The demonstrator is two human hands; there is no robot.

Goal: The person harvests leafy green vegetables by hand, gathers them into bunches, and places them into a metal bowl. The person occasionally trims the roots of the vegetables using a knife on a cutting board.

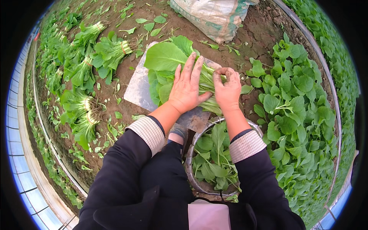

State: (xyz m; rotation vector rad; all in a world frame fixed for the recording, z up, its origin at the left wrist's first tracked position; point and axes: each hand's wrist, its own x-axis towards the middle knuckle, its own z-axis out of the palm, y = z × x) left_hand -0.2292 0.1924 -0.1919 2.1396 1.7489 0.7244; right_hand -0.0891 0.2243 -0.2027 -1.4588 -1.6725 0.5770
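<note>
My left hand (188, 83) lies across a bunch of leafy greens (164, 57), holding it down with fingers spread and thumb over the pale stems. At the stem side, my right hand (228, 87) has its fingers curled and thumb bent against the forefinger. Whether something thin is pinched there, I cannot tell. The root ends are mostly hidden behind that hand. Beneath the greens is a flat, soil-smeared grey board (138, 89). Below my right forearm stands a round tub (189, 172) with loose leafy plants (214, 155) inside.
Several tied bunches of greens (115, 50) lie on the soil at left, roots showing on some. A white woven sack (214, 17) sits at the top. Dense growing greens (296, 115) fill the right, crossed by a pale hose or pipe (330, 77). Loose leaves litter the ground.
</note>
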